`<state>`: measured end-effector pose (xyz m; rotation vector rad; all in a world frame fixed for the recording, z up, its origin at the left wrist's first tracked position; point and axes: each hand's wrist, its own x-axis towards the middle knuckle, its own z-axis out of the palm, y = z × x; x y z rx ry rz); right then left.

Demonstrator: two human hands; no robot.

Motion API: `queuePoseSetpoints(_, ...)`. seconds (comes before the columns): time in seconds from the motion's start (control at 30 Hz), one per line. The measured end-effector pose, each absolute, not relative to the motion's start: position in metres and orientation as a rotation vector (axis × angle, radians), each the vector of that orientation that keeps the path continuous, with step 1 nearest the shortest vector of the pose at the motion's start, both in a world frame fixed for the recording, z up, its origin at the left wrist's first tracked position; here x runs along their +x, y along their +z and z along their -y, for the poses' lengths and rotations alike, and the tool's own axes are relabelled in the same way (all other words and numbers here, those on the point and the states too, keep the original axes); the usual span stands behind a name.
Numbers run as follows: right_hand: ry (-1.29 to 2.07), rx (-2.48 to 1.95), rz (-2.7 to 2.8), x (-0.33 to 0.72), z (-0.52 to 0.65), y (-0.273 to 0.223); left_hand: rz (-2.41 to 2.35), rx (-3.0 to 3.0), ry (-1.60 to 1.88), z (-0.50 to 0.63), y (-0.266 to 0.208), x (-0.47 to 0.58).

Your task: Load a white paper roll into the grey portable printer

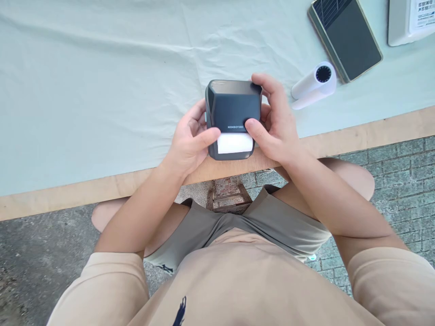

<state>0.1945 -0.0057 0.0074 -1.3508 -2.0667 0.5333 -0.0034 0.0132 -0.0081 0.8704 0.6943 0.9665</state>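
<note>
Between my two hands is a dark label printer (pixel 234 106) with "NIIMBOT" lettering on its lid. A strip of white label paper (pixel 235 143) shows at its near end. My left hand (pixel 192 140) grips the printer's left side, thumb at the corner beside the paper. From the right, my right hand (pixel 277 120) wraps around the other side. Its thumb presses on the lid's lower right corner, and its index finger reaches the far top corner. The undersides of the printer and most fingertips are hidden.
A white roll (pixel 311 86) with a dark core end lies right of the printer. Beyond it are a black-faced flat device (pixel 351 40) and a white box (pixel 401 22) with a printed label. A pale cloth (pixel 102 90) covers the table, whose wooden edge (pixel 68 192) runs below my hands.
</note>
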Motion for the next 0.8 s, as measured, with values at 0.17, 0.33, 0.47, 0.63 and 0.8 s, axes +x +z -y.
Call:
queuePoseSetpoints(0.17, 0.819, -1.285, 1.966, 0.1955, 0.0045, 0.008, -0.729, 0.813, 0.959, -0.012, -0.0038, -0.0023)
queuePoseSetpoints(0.33, 0.87, -1.278, 1.928, 0.1948, 0.0051, 0.0082, -0.744, 0.818, 0.967, -0.0109, -0.0026, -0.0023)
queuePoseSetpoints(0.47, 0.87, -1.221, 1.928, 0.1937, 0.0047, 0.009, -0.751, 0.837, 0.976, -0.0108, -0.0027, -0.0022)
queuePoseSetpoints(0.63, 0.863, -1.27, 1.939, 0.1936, 0.0037, 0.0067, -0.768, 0.862, 0.961, -0.0117, -0.0033, -0.0028)
queuePoseSetpoints(0.8, 0.926, -1.282, 1.877, 0.1937, 0.0029, 0.0036, -0.767, 0.837, 0.959, -0.0116, -0.0028, -0.0016)
